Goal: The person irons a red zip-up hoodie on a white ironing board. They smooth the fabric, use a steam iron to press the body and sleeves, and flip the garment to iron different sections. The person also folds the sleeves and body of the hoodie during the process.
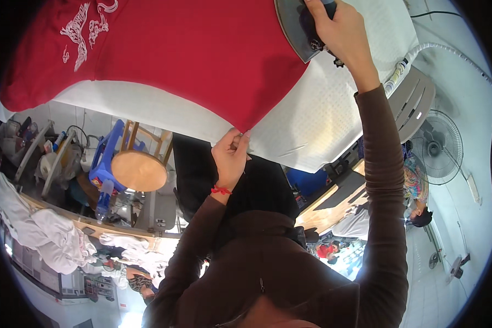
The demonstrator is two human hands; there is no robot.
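Brown clothing [257, 246] fills the nearest part of the view, its two sleeves reaching up to a white-covered desk [322, 104]. Over the desk's left and middle lies a red cloth [191, 49] with a white motif [79, 35] near the desk's left end; it narrows to a point at the near edge. There the left hand [232, 156] has its grip pinched on that point, its wrist out past the edge. The right hand [341, 35] wraps its grip round the handle of an iron [293, 27] at the cloth's right border, well back from the near edge. With the top of the view cutting it off, whether the iron presses flat is hard to judge. Right of the cloth, a broad bare stretch runs to the desk's right edge; left of the left hand, only a narrow white strip shows along the near edge.
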